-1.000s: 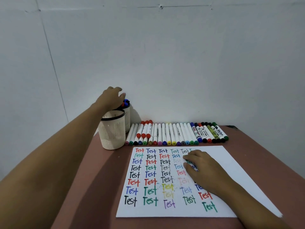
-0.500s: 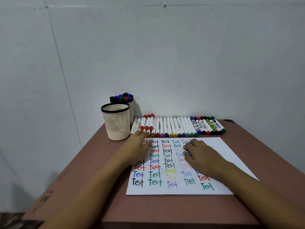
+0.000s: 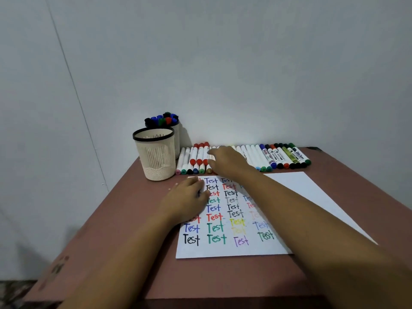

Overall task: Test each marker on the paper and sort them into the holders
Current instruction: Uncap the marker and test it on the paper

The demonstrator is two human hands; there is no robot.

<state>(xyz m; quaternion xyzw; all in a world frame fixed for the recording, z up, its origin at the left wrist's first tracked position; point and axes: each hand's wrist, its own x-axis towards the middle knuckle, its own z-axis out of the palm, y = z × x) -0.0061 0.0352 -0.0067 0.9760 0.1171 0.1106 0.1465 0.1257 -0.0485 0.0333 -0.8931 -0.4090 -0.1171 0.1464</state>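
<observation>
Markers (image 3: 259,156) lay under your right hand (image 3: 227,162), its fingers' state impossible to tell; your left hand (image 3: 185,201), fingers released, rested on paper (image 3: 301,188).

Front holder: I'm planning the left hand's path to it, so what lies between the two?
Head view: only bare brown table lies between the front holder and the left hand, apart from a few tiny pale specks.

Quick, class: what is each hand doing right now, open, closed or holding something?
Left hand: open, flat on the paper.
Right hand: cannot tell; over the marker row, its grip hidden from view.
</observation>
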